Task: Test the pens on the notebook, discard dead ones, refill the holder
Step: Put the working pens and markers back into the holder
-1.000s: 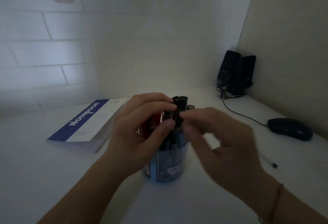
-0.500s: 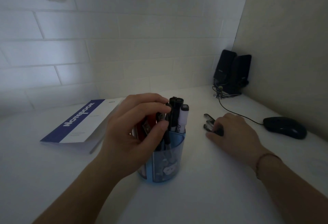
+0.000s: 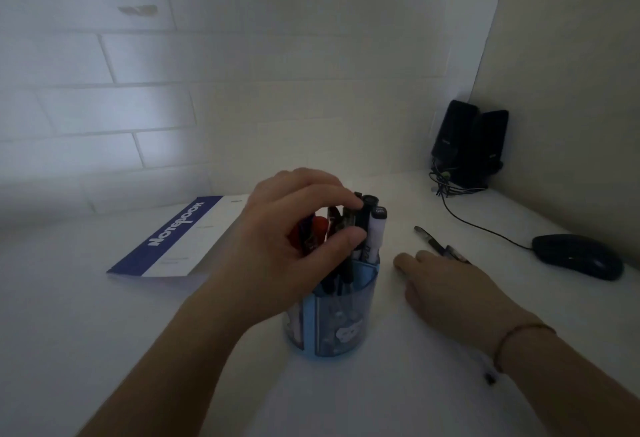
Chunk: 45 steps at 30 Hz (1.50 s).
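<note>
Left hand (image 3: 294, 239) up top, thumb and fingers pinched around the black pen caps (image 3: 360, 214) bunched in the blue pen holder (image 3: 341, 318). Right hand (image 3: 446, 284) well apart from it, flat and loose on the white desk (image 3: 173, 350), fingertips touching 2 pens (image 3: 438, 246) lying there, not gripping either. Notebook (image 3: 180, 239) shut, cover up, off to the left near the wall, untouched. Early in the job by the look of it, nothing tested yet. Risks from here: holder tall, packed and light-looking, nothing bracing its base, so a sideways tug on that bundle likely to tip it and spill the lot. Tight pinch on several caps at once, so may drag neighbours out or pop a cap. Loose pens round, free to roll toward the mouse (image 3: 578, 256) cable. Dim light, faint test marks easy to misread
</note>
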Available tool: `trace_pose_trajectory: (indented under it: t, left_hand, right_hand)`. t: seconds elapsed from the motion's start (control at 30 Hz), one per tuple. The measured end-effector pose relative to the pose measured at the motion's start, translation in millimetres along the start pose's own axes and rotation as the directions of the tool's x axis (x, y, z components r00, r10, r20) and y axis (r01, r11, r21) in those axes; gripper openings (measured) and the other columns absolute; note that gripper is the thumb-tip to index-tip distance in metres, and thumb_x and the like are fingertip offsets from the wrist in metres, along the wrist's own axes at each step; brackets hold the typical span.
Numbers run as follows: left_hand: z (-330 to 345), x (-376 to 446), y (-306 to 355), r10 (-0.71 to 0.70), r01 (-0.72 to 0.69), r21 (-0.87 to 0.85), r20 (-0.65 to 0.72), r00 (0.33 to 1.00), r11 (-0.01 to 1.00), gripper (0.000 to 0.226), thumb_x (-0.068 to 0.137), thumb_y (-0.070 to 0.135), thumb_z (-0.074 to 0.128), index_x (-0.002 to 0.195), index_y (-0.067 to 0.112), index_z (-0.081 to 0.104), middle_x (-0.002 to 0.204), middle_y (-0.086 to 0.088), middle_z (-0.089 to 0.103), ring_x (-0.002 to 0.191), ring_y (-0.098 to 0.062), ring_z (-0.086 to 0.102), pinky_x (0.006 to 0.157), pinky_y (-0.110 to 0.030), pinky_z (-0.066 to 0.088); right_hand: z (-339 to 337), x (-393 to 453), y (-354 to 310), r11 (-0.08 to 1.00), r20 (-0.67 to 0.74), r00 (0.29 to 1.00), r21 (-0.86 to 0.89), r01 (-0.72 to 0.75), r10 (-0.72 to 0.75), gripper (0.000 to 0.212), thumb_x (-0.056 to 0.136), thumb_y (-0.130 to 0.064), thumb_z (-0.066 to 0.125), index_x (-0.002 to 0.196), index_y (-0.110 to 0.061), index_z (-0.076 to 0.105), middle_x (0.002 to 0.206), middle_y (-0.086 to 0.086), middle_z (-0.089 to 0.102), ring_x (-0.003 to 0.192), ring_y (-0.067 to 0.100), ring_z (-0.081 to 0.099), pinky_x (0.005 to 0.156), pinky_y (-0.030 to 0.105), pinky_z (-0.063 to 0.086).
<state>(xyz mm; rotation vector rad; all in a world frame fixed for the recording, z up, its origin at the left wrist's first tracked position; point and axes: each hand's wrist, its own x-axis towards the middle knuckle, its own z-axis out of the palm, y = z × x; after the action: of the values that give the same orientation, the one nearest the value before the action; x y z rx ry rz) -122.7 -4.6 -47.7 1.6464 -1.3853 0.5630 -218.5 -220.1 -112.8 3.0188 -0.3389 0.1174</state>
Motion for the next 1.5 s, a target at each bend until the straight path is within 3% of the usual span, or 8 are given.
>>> trace_pose_trajectory:
  t: [0.17, 0.33, 0.53, 0.63, 0.93, 1.03, 1.17, 1.5]
  left_hand:
    - [-6.6, 15.8, 5.2, 0.115, -0.136, 0.225, 0.103, 0.988, 0.965, 0.018, 0.083, 0.034, 0.066, 0.087, 0.017, 0.066, 0.083, 0.009, 0.066, 0.077, -0.012, 0.06, 0.082, -0.039, 0.047]
    - [-8.9, 27.1, 10.1, 0.102, -0.135, 0.244, 0.145, 0.984, 0.96, 0.016, 0.082, 0.031, 0.068, 0.08, 0.016, 0.063, 0.075, 0.008, 0.062, 0.068, -0.006, 0.052, 0.076, -0.018, 0.042]
    - [6.4, 5.7, 8.3, 0.116, -0.117, 0.271, 0.019, 0.993, 0.956, 0.028, 0.082, 0.042, 0.069, 0.101, 0.021, 0.067, 0.103, 0.007, 0.065, 0.098, -0.015, 0.06, 0.091, -0.042, 0.042]
    - [2.9, -4.0, 1.2, 0.077, -0.059, 0.165, -0.107, 0.991, 0.985, 0.033, 0.081, 0.038, 0.07, 0.105, 0.017, 0.065, 0.108, 0.001, 0.063, 0.105, -0.02, 0.058, 0.089, -0.048, 0.044]
    - [11.7, -10.6, -7.6, -0.022, 0.02, -0.02, -0.085, 0.996, 1.0, 0.023, 0.086, 0.023, 0.061, 0.108, 0.018, 0.064, 0.114, 0.004, 0.062, 0.113, -0.023, 0.054, 0.095, -0.032, 0.042]
    - [13.0, -9.9, -6.2, 0.007, -0.01, -0.033, -0.087, 0.996, 0.999, 0.022, 0.087, 0.022, 0.059, 0.108, 0.015, 0.064, 0.112, 0.004, 0.064, 0.111, -0.022, 0.055, 0.09, -0.031, 0.042]
    - [11.5, -11.6, -7.4, 0.04, -0.051, -0.094, -0.109, 0.993, 0.994, 0.021, 0.089, 0.016, 0.05, 0.104, 0.011, 0.065, 0.107, -0.001, 0.066, 0.107, -0.021, 0.058, 0.088, -0.034, 0.044]
    - [10.2, -12.1, -8.1, -0.015, -0.011, -0.162, -0.158, 0.987, 0.987, 0.013, 0.088, 0.009, 0.057, 0.097, 0.01, 0.067, 0.101, -0.002, 0.068, 0.091, -0.013, 0.065, 0.078, -0.021, 0.048]
  right_hand:
    - [0.3, 3.1, -3.0, 0.993, -0.011, 0.999, 0.114, 0.041, -0.04, 0.018, 0.089, -0.034, 0.042, 0.105, -0.025, 0.039, 0.091, -0.002, 0.048, 0.084, 0.02, 0.055, 0.074, 0.037, 0.05]
    - [-4.6, 2.9, 2.1, 0.925, -0.15, 0.989, 0.376, 0.058, -0.001, 0.021, 0.088, -0.031, 0.056, 0.107, -0.026, 0.05, 0.074, -0.01, 0.053, 0.062, 0.0, 0.047, 0.053, 0.013, 0.035]
    - [-26.5, -3.3, 3.5, 0.728, -0.354, 0.91, 0.679, 0.09, 0.217, 0.017, 0.083, -0.018, 0.065, 0.094, -0.028, 0.056, 0.068, 0.002, 0.061, 0.055, 0.01, 0.06, 0.049, 0.015, 0.044]
    - [-42.8, -7.3, 0.5, 0.542, -0.363, 0.876, 0.827, 0.146, 0.318, 0.016, 0.085, -0.012, 0.063, 0.095, -0.024, 0.06, 0.069, 0.007, 0.058, 0.046, 0.014, 0.06, 0.05, 0.028, 0.05]
    - [-99.3, -22.2, -20.6, -0.21, -0.226, 0.937, 0.935, 0.285, 0.266, 0.014, 0.082, -0.017, 0.055, 0.084, -0.023, 0.067, 0.056, 0.003, 0.054, 0.037, 0.013, 0.048, 0.037, 0.019, 0.039]
    - [-116.8, -27.8, -35.9, -0.118, -0.352, 0.876, 0.905, 0.409, 0.33, 0.011, 0.087, -0.012, 0.055, 0.091, -0.018, 0.064, 0.056, 0.002, 0.055, 0.041, 0.013, 0.05, 0.04, 0.021, 0.042]
    - [-129.1, -19.4, -54.7, 0.302, -0.646, 0.655, 0.763, 0.572, 0.393, 0.016, 0.087, -0.01, 0.059, 0.103, -0.01, 0.057, 0.062, 0.002, 0.059, 0.044, 0.01, 0.056, 0.044, 0.023, 0.049]
    - [-120.0, -0.1, -80.2, 0.65, -0.83, 0.369, 0.557, 0.517, 0.418, 0.022, 0.086, -0.013, 0.064, 0.104, -0.011, 0.053, 0.067, 0.001, 0.059, 0.048, 0.009, 0.056, 0.048, 0.006, 0.039]
